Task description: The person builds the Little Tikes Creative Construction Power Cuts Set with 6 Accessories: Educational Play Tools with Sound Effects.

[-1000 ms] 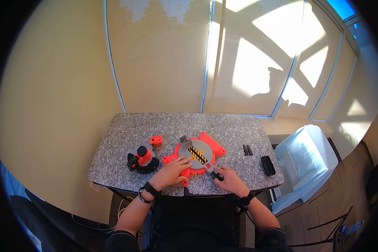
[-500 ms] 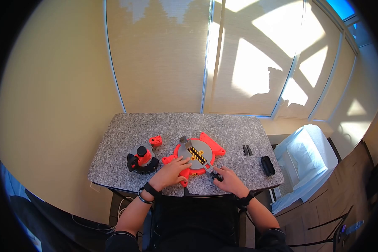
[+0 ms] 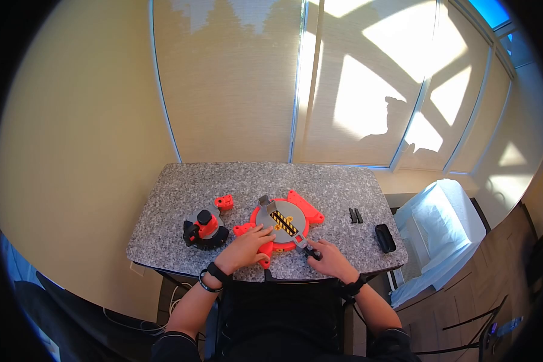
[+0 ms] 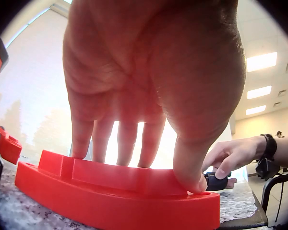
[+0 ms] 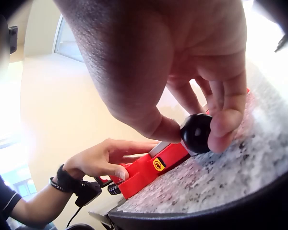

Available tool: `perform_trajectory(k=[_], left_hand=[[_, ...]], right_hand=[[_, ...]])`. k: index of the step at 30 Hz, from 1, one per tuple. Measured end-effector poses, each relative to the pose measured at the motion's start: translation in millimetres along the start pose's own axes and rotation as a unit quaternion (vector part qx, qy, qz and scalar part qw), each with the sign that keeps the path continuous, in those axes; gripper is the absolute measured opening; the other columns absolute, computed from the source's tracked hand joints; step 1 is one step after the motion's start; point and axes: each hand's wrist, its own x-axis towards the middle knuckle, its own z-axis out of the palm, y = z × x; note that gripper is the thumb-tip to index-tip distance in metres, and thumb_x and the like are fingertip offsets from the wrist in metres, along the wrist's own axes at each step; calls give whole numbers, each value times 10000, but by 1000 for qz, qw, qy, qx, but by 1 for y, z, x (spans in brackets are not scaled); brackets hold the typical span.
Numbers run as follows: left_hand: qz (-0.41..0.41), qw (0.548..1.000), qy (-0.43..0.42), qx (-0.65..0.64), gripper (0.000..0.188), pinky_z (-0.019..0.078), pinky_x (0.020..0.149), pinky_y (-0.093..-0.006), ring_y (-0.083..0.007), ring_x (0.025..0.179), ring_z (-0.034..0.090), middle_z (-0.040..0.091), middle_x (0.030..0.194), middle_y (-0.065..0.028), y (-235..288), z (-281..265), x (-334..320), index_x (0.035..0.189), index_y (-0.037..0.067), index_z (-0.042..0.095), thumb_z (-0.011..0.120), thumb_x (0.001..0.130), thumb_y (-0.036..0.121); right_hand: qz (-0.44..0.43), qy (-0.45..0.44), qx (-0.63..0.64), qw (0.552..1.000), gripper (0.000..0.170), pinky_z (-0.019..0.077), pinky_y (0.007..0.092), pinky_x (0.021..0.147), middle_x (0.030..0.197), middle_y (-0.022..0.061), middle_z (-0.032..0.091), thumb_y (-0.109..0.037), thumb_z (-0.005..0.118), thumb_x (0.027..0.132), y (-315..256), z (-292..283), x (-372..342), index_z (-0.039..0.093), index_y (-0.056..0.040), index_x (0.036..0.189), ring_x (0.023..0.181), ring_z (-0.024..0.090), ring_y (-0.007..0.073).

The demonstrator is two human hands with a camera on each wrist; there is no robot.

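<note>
A toy mitre saw base (image 3: 315,212), red with a round grey turntable (image 3: 270,218) and a black-and-yellow striped strip, lies on the speckled table. My left hand (image 3: 245,249) rests on its left side, fingers straight over the red rim and thumb pressing near the front foot. At the base's front right, a black knob handle (image 5: 197,134) sticks out of the turntable. My right hand (image 3: 333,261) pinches this knob between thumb and fingers. Left of the base stands the toy saw head (image 3: 205,228), red, grey and black, with a red block (image 3: 224,203) at its back.
On the right of the granite-look table (image 3: 308,175) lie two small black pieces (image 3: 356,215) and a black oblong tray-like part (image 3: 385,239). A stand draped in pale plastic (image 3: 446,229) is beside the table's right edge. Blinds (image 3: 229,90) hang behind.
</note>
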Motion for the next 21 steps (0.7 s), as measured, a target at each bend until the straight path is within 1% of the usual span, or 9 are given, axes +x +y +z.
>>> perform_trajectory(k=[4, 6, 10, 13, 15, 16, 18, 19, 21], left_hand=[[1, 1000, 1, -1, 720, 402, 1177, -456, -366, 1486, 366, 454, 1584, -117, 0, 0, 0, 1460, 84, 550, 824, 812, 240], [1, 1000, 0, -1, 719, 398, 1180, -457, -367, 1486, 365, 452, 1585, -117, 0, -1, -1, 1463, 86, 546, 821, 817, 242], [-2, 1000, -15, 1, 756, 374, 1197, -456, -377, 1504, 339, 415, 1614, -119, -3, 1, 0, 1497, 105, 521, 818, 829, 299], [-1, 1000, -16, 0, 754, 373, 1197, -457, -378, 1505, 337, 411, 1616, -123, -3, 1, 1, 1496, 103, 521, 817, 830, 295], [-2, 1000, -18, 3, 755, 372, 1198, -458, -377, 1507, 335, 411, 1615, -126, -3, 1, 1, 1498, 102, 520, 817, 830, 293], [-3, 1000, -17, 3, 755, 372, 1198, -458, -377, 1507, 335, 411, 1615, -126, -3, 1, 0, 1498, 102, 520, 817, 830, 293], [2, 1000, -3, 4, 721, 396, 1183, -456, -367, 1487, 365, 451, 1586, -117, -1, 1, 0, 1467, 84, 543, 819, 821, 244], [2, 1000, -2, 4, 721, 396, 1183, -456, -367, 1487, 365, 451, 1586, -117, -1, 0, 1, 1467, 84, 543, 819, 821, 244], [0, 1000, -4, 1, 724, 393, 1185, -458, -370, 1488, 361, 449, 1587, -119, 0, -1, 1, 1467, 83, 543, 821, 819, 248]], right_hand=[[32, -6, 44, 999, 506, 550, 454, 888, 1047, 246, 680, -200, 690, 850, 9, 3, -2, 619, -22, 1319, 994, 670, 418], [60, 12, 76, 995, 427, 569, 411, 767, 1027, 184, 723, -157, 705, 880, 10, 2, -3, 626, -8, 1273, 801, 705, 318], [16, 36, 78, 996, 358, 567, 407, 754, 1032, 182, 735, -171, 706, 906, 18, 5, -3, 615, -17, 1216, 806, 711, 298], [30, 26, 84, 996, 349, 568, 386, 739, 988, 180, 729, -203, 730, 902, 4, -4, -4, 616, -27, 1181, 813, 716, 265], [92, -25, 56, 994, 375, 566, 363, 711, 979, 161, 705, -213, 777, 877, -13, -14, -4, 620, -31, 1165, 784, 704, 237], [92, -25, 55, 994, 375, 566, 363, 711, 979, 161, 705, -213, 777, 877, -8, -10, -5, 620, -31, 1165, 784, 704, 237], [14, 30, 45, 998, 416, 564, 345, 684, 995, 140, 672, -213, 825, 842, 3, 0, -5, 622, -32, 1156, 731, 680, 224], [13, 30, 45, 998, 416, 564, 345, 684, 995, 140, 672, -213, 825, 842, 9, 2, -5, 622, -32, 1156, 731, 680, 224], [38, 20, 62, 997, 420, 585, 395, 731, 1049, 155, 632, -189, 839, 818, 10, 2, -5, 623, -32, 1142, 834, 677, 302]])
